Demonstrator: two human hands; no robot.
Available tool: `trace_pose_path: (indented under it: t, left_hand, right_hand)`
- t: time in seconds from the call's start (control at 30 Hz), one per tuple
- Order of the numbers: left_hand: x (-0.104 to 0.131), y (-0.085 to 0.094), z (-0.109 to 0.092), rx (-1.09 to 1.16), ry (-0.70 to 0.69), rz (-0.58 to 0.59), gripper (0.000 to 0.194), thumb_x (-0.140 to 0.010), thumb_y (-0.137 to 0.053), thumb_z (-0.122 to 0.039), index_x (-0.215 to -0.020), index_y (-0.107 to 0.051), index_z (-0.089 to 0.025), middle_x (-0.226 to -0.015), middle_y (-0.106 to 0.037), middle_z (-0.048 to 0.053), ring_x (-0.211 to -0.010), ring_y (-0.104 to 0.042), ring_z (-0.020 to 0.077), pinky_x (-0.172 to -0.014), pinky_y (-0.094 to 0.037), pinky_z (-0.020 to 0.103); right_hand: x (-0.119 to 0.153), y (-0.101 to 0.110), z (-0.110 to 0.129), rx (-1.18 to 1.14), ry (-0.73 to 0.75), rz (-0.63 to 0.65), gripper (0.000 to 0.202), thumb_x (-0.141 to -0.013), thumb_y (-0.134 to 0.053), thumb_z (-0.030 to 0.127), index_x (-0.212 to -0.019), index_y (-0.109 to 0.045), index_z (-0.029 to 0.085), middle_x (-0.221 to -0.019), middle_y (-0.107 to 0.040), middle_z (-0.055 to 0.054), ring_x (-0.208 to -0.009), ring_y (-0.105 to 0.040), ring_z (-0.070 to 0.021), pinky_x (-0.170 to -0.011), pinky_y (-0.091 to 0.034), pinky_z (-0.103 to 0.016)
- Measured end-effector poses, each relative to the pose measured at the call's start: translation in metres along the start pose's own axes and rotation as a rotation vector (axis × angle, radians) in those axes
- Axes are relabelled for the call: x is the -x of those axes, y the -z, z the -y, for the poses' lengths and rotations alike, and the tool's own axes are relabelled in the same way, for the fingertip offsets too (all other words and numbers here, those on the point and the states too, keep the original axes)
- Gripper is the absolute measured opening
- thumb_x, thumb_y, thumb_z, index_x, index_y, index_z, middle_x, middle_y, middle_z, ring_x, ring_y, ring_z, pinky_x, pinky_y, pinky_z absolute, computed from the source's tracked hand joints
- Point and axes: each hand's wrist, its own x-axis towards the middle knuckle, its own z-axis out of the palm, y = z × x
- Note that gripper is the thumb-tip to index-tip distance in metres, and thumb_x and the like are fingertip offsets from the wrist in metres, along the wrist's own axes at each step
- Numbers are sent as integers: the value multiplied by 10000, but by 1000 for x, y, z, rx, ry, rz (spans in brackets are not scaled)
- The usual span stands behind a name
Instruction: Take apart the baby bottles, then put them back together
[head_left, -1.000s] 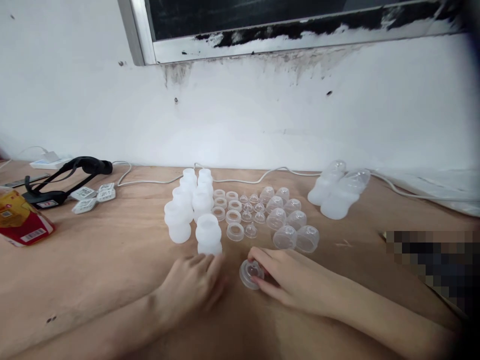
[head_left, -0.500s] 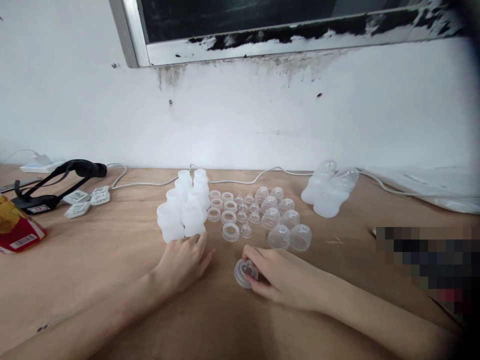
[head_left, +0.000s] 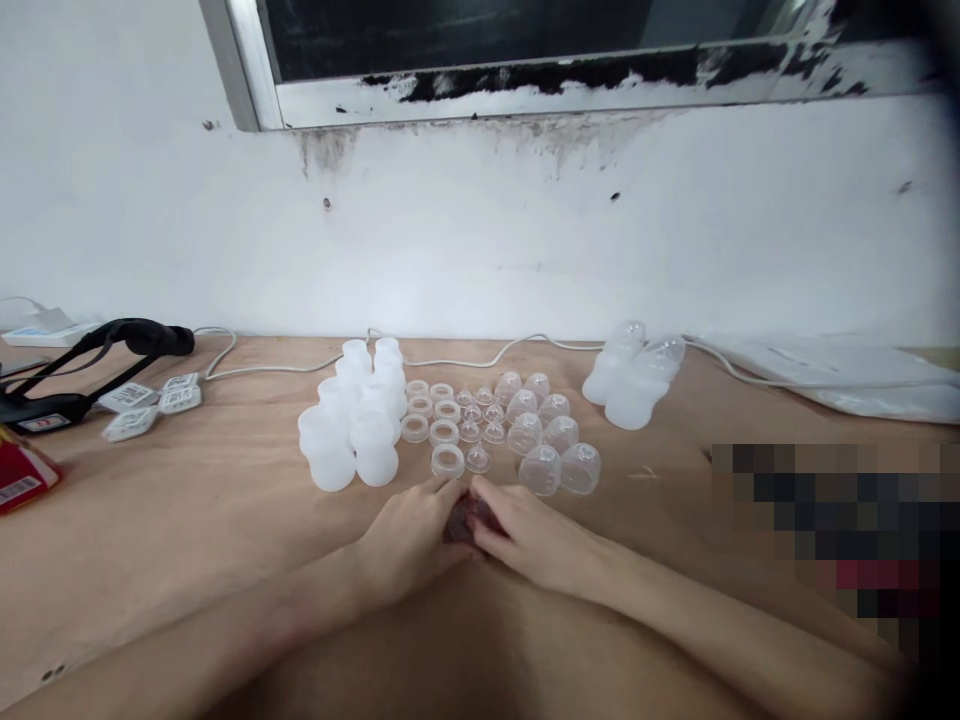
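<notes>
Both hands were in front of the collar rings [head_left: 448, 460], the left hand [head_left: 409, 530] and right hand [head_left: 536, 530] grasping a small clear bottle part [head_left: 463, 520] between them; fingers partly hid it. Left of the rings: translucent bottle bodies [head_left: 375, 460], closely grouped. Right: teats [head_left: 478, 460], then domed caps [head_left: 540, 470]. Farther right, capped bottles [head_left: 630, 405] stood with tabletop [head_left: 225, 510] between them and the caps. Behind the rings, a cable [head_left: 510, 350] ran near the tabletop's wall edge; wood spread in front, either side of the forearms.
</notes>
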Motion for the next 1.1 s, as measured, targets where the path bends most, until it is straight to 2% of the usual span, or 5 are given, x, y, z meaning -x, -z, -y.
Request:
trace_pose_path:
  t: [0.27,0.4,0.53,0.73,1.1]
  left_hand:
    - [12,13,-10,-130,19,57,108,-676,-546,-207,-781,-544,-182,-780,-561,10,-667,-532,145,-544,-389,234]
    - [19,13,-9,-382,28,38,83,-731,-461,-163,-681,-528,-157,-675,-537,44,-557,-506,151,-456,-338,244]
    - [18,18,-2,-621,-33,45,133,-674,-456,-31,-699,-543,-129,-700,-535,80,-624,-530,195,-474,-377,265]
    - [-2,26,-9,-735,39,146,259,-680,-386,34,-822,-584,-53,-790,-552,157,-645,-564,243,-453,-423,294]
    - [-25,15,2,-769,103,-9,342,-703,-392,4,-1005,-534,-71,-929,-542,145,-703,-588,223,-471,-464,275]
  right_hand:
    - [8,2,2,-50,159,154,121,-847,-318,237,-787,-380,152,-723,-522,-22,-601,-457,-94,-536,-356,-213]
    - [16,14,2,140,349,0,104,-843,-286,178,-807,-379,148,-734,-508,-36,-577,-450,-97,-531,-358,-226]
    - [14,40,-3,254,93,-254,158,-863,-300,262,-858,-402,142,-705,-514,-34,-594,-475,-112,-558,-382,-239]
    - [-9,36,-19,877,-62,-178,225,-778,-461,261,-818,-567,66,-860,-537,-153,-842,-482,-269,-726,-367,-377]
    - [-16,28,-30,961,-115,-207,262,-756,-490,315,-825,-605,89,-872,-532,-138,-864,-459,-256,-742,-338,-349]
